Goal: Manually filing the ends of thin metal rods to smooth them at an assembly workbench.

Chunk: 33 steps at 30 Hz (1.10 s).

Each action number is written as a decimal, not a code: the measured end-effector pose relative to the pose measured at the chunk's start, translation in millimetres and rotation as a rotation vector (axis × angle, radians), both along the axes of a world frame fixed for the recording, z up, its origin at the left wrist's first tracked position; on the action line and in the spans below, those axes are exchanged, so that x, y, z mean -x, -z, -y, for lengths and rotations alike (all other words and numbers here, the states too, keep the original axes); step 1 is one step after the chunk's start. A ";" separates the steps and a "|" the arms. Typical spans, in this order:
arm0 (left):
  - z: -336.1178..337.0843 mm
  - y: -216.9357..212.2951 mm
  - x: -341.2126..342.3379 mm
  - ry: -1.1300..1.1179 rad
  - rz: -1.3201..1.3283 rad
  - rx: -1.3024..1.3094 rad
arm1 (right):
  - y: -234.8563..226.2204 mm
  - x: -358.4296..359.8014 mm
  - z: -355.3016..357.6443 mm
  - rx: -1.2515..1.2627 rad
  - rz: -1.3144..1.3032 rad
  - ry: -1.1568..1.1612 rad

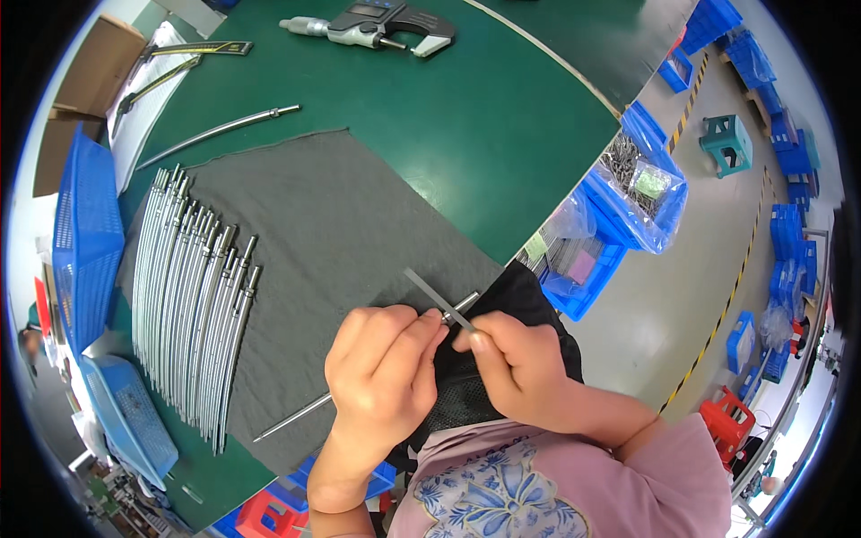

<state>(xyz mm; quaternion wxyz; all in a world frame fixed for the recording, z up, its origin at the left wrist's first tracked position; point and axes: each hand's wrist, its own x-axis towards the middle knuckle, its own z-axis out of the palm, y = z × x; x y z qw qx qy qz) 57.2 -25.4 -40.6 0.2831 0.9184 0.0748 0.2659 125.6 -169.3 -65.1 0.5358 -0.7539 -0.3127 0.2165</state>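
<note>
a smooth green tabletop [457, 170] bears a wrinkled grey cloth [305, 242]; at left lie slim, shiny metal rods [193, 305] in a row. the left hand [381, 377], fingers curled closed, grips a single stepped-end steel rod [296, 416] just above the cloth; a flat grey strip [435, 297] crosses it, pinched by the right hand's [520, 359] thumb and bent forefinger.

Before us, a cloth [332, 233] is lying on the surface [448, 170], a row of rods [193, 305] resting on its left part. Behind the cloth, leftward, a lone rod [247, 121] is lying; farther back, a micrometer [363, 34] is sitting. Near the cloth's front right, we are holding a strip [429, 290] across another rod [468, 301]. Baskets [90, 242] are standing left of the row, bins [619, 220] right of the surface.
</note>
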 end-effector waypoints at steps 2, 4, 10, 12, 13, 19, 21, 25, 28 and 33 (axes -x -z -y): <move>-0.5 -1.2 -0.3 -0.015 0.003 -0.017 | 3.0 3.3 -3.4 -0.070 0.027 0.023; -1.3 1.4 0.6 -0.012 0.005 -0.021 | 8.4 8.9 6.7 -0.050 0.019 0.011; -0.6 -0.6 1.5 0.010 -0.010 -0.048 | 23.2 12.8 4.4 -0.099 0.064 0.054; -0.4 -0.1 0.6 0.003 -0.014 -0.040 | 20.9 9.3 7.0 -0.096 0.026 0.022; -2.0 -0.9 -0.8 0.002 -0.005 -0.064 | 17.5 7.3 7.2 -0.091 -0.010 -0.003; -1.0 1.1 2.1 0.008 0.000 -0.091 | 15.9 8.2 22.4 -0.083 -0.083 0.019; -0.5 1.3 2.7 0.020 0.007 -0.092 | 17.5 5.5 32.4 -0.173 -0.181 0.012; 1.8 -2.8 1.2 0.011 -0.012 -0.120 | 19.0 7.7 30.0 -0.229 -0.208 0.015; 1.7 -2.3 2.1 -0.003 -0.015 -0.127 | 9.9 6.1 22.7 -0.202 -0.238 0.017; 0.8 0.6 5.0 -0.010 -0.007 -0.154 | 4.5 2.1 17.9 -0.136 -0.187 -0.088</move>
